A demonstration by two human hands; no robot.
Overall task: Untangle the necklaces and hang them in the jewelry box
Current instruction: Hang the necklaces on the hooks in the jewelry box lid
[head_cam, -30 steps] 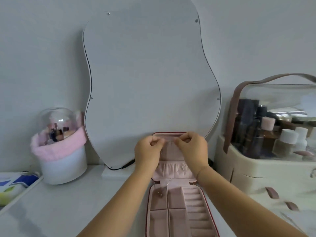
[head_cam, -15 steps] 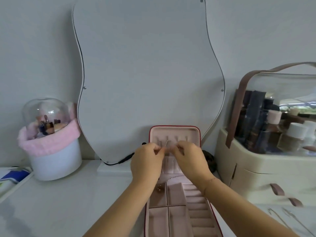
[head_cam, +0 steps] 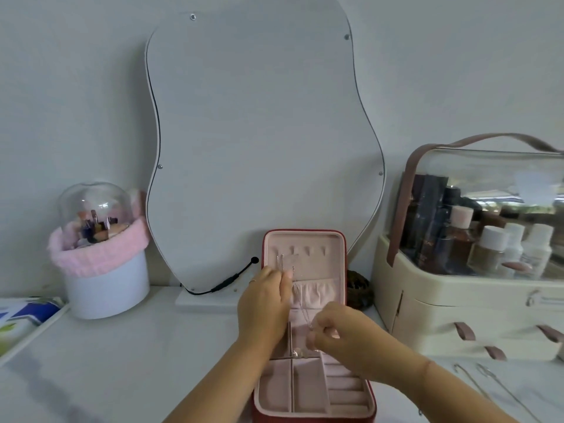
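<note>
A thin silver necklace (head_cam: pixel 281 262) is held in both grips: the fingertips of the left hand (head_cam: pixel 264 303) are pinched together on the chain up against the raised lid (head_cam: pixel 305 239) of the jewelry box (head_cam: pixel 314 404), and the fingertips of the right hand (head_cam: pixel 338 331) are pinched on the same chain lower down, over the box's tray. One end of the chain is looped at the row of hooks (head_cam: pixel 308 251) in the lid, of which four can be counted. The box is red outside and lined in soft pink, with one gathered fabric pocket (head_cam: pixel 317 293) in the lid and square compartments and ridged ring rolls in the tray. One thin ring (head_cam: pixel 252 281) is worn on the left hand. The box is set on a white, smooth tabletop (head_cam: pixel 122 377) against a plain pale wall (head_cam: pixel 61 87). Directly behind the box one wavy-edged mirror (head_cam: pixel 259 148) is propped, with one black cable (head_cam: pixel 225 283) trailing from its foot. Left of the box stands one white cylindrical brush holder (head_cam: pixel 106 285) with a fluffy pink band and a clear dome. Right of the box stands one cream cosmetics case (head_cam: pixel 457 303) with a clear lid and a brown strap. Between them a brown coiled hair tie (head_cam: pixel 360 290) is seen. Two thin metal pieces (head_cam: pixel 476 383) lie farther right of the box; what they are cannot be told.
</note>
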